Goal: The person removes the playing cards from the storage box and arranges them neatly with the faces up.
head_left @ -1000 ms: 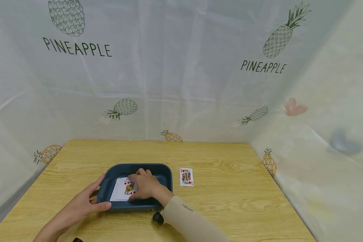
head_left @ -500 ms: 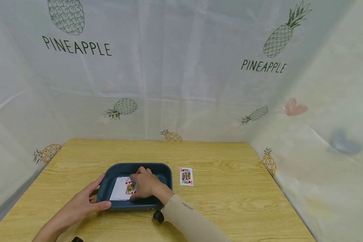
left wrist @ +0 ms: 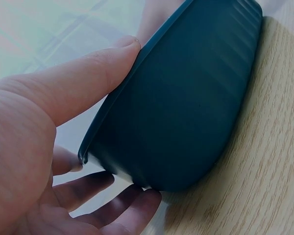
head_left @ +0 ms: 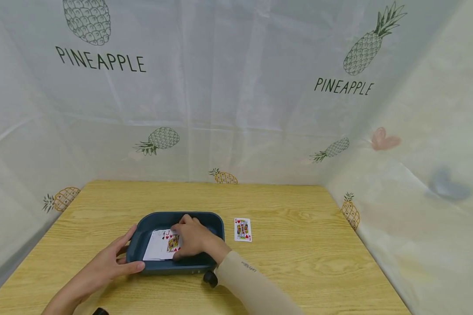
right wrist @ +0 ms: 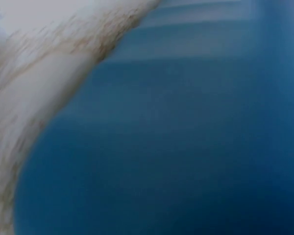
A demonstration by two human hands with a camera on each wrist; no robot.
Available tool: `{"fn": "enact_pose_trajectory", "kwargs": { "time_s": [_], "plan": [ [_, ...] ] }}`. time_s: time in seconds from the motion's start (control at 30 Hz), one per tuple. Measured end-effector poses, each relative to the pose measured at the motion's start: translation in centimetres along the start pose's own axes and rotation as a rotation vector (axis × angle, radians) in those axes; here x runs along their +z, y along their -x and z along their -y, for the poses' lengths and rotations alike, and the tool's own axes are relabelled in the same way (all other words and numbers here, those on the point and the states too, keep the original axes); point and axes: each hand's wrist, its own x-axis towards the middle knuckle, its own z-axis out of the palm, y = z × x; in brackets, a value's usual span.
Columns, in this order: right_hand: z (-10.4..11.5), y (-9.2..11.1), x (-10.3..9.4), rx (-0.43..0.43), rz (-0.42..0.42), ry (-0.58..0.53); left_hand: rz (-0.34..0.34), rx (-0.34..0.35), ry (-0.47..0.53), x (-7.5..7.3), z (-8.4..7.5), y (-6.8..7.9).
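A dark blue tray (head_left: 217, 221) with tall walls sits on the table in the head view. My left hand (head_left: 112, 262) grips its near-left corner, thumb on the rim; in the left wrist view the fingers (left wrist: 137, 205) reach the tray's wall (left wrist: 181, 103). Inside lies a stack of white playing cards (head_left: 153, 250). My right hand (head_left: 195, 237) reaches into the tray and pinches the jack of hearts (head_left: 173, 244) on top, fingers at its far edge and thumb at its near edge. In the right wrist view only the blurred blue tray wall (right wrist: 161, 137) shows beside the table.
A king of hearts (head_left: 242, 230) lies face up on the wooden table (head_left: 291, 262), right of the tray. White pineapple-print sheets (head_left: 236, 87) hang behind the table and along its sides. A black wrist mount (head_left: 210, 279) sits close by the tray's near wall.
My right hand has slid the jack of hearts slightly rightward, showing a black-marked corner of a card beneath. My left hand and the tray stay put.
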Motion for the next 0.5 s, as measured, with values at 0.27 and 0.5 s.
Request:
{"fn": "enact_pose_trajectory", "kwargs": {
  "time_s": [0.27,0.5],
  "plan": [
    [-0.9,1.2,-1.3,-0.018,-0.013,-0.009,-0.014,0.005,-0.032,-0.1,0.0,-0.2],
    [-2.2,3.0,-4.3,-0.081,-0.041,-0.049,-0.031,-0.002,-0.048,0.1,-0.1,-0.3]
  ]
}}
